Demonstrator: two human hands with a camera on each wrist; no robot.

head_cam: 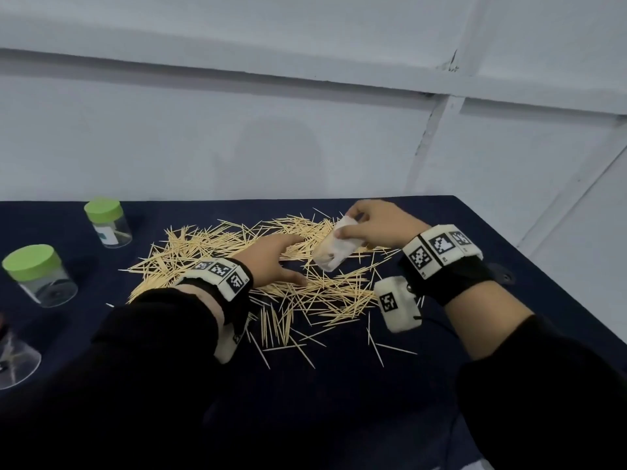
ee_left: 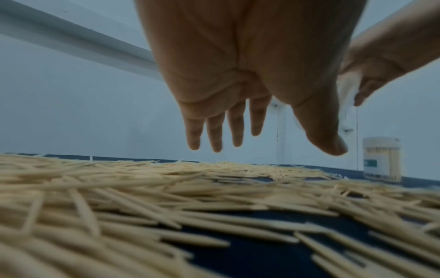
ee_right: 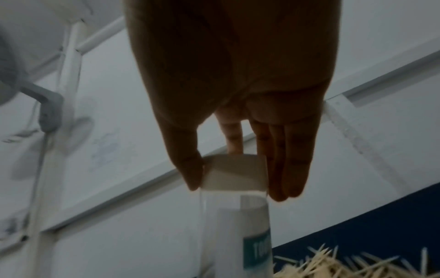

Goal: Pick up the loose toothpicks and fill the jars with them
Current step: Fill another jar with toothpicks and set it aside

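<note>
Loose toothpicks [head_cam: 237,252] lie in a wide heap on the dark blue cloth and fill the foreground as toothpicks [ee_left: 166,188] in the left wrist view. My left hand [head_cam: 300,259] hovers just over the heap, palm down, fingers straight and spread, holding nothing; the left hand [ee_left: 273,148] looks the same from the wrist. My right hand [head_cam: 346,225] grips a clear jar [head_cam: 334,252] by its white cap [ee_right: 234,173], tilted above the heap's right side. The right hand [ee_right: 235,188] pinches the cap between thumb and fingers; the labelled jar body [ee_right: 238,235] hangs below.
Two clear jars with green lids [head_cam: 107,223] [head_cam: 39,276] stand at the left. Another clear jar [head_cam: 17,361] sits at the left edge. A white-lidded jar packed with toothpicks [ee_left: 382,159] stands near the far table edge. The wall is close behind the table [head_cam: 509,239].
</note>
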